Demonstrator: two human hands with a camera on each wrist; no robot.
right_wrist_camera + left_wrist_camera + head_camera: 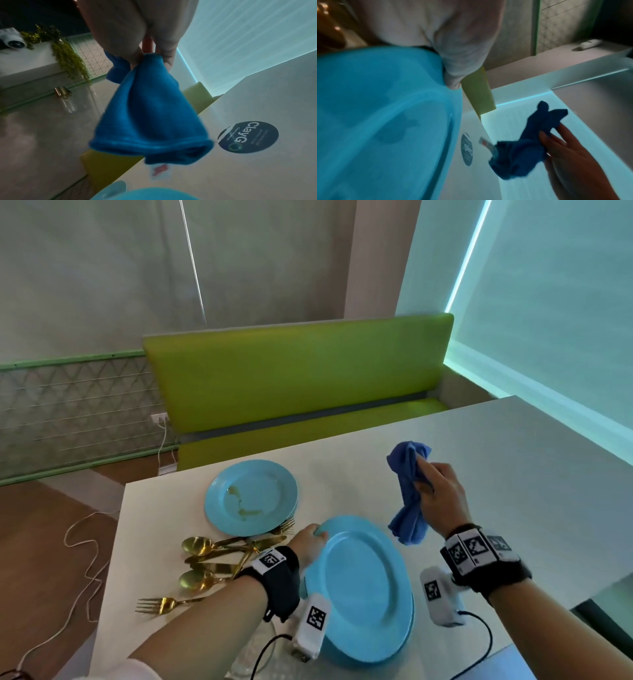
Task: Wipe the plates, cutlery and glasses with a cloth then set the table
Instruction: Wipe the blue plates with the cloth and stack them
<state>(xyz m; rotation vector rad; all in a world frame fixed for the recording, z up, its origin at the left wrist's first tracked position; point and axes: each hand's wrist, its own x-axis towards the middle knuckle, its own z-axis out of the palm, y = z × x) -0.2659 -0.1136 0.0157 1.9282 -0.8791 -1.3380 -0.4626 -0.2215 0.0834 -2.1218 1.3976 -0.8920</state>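
My left hand [313, 542] grips the far-left rim of a clean light-blue plate [363, 587], tilted up on top of another blue plate near the table's front edge; the same plate [376, 121] fills the left wrist view under my fingers [453, 75]. My right hand [435, 491] pinches a bunched blue cloth [409, 491] in the air above the table, right of the plate; the cloth [149, 115] hangs from my fingers [137, 56]. A second blue plate [251, 496] with a brownish smear lies further left. Gold cutlery [212, 556] lies in a loose pile beside it.
The white table [513, 474] carries a round dark sticker [248, 136]. A glass [246, 659] shows dimly under my left forearm at the front edge. A green bench [298, 378] stands behind the table. A white cable [82, 542] trails on the floor at left.
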